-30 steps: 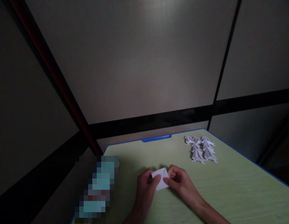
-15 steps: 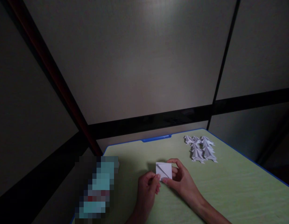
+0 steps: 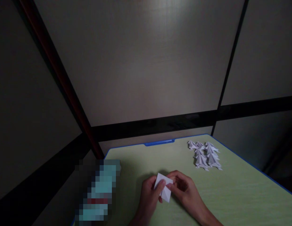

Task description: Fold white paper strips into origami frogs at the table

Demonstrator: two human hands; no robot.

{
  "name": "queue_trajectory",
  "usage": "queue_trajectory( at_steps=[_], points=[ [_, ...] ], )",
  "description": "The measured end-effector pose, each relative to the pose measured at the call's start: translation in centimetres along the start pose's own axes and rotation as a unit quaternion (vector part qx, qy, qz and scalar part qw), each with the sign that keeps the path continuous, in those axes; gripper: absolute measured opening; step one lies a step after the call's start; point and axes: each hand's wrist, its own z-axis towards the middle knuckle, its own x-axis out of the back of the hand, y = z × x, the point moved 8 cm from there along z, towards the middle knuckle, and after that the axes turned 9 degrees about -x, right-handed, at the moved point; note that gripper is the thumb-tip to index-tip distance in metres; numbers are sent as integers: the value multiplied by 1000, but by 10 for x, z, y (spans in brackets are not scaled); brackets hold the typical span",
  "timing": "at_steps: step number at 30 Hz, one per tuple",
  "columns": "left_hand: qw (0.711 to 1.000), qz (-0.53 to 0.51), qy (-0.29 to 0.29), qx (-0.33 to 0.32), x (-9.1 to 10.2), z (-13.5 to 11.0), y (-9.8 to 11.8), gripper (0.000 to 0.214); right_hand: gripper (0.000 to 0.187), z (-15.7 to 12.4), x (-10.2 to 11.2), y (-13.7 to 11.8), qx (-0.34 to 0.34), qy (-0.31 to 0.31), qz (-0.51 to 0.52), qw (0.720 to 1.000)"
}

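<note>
A small folded square of white paper (image 3: 166,195) is held between my two hands, tilted so that one corner points down toward me. My left hand (image 3: 150,193) grips its left side, the thumb lying flat across the face. On the right edge, my right hand (image 3: 184,188) pinches the paper between thumb and curled fingers. The fingers behind the sheet are partly hidden. Farther back on the right lie several folded white paper figures (image 3: 203,155), set close together in two rows.
The pale green table (image 3: 240,191) has a blue rim and a blue handle-like strip (image 3: 160,142) on its far edge. At the left edge sits a blurred-out, teal-coloured thing (image 3: 101,188). Behind the table rise panelled doors (image 3: 155,78) with a dark band.
The paper has turned from lying square to a slanted diamond and come slightly nearer. My left thumb has moved up onto its face. The view has shifted slightly.
</note>
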Motion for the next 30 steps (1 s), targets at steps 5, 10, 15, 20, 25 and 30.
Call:
queue_trajectory(
  at_steps=[5,10,15,20,25,30],
  points=[
    [999,-2,30,12,4,1,-5,37,24,0,8,-2,5,42,53,998],
    [999,1,51,-4,7,1,-2,36,27,3,7,4,-9,32,72,997],
    [999,4,47,-9,6,-1,1,34,30,4,6,6,-22,25,97,995],
    [999,4,48,0,5,-1,2,33,32,3,7,3,-16,36,98,994],
    [999,-11,37,13,2,-2,-2,33,29,3,7,3,-11,33,89,995],
    [999,-20,42,16,3,-2,-2,32,26,1,8,3,-3,39,74,996]
  ],
)
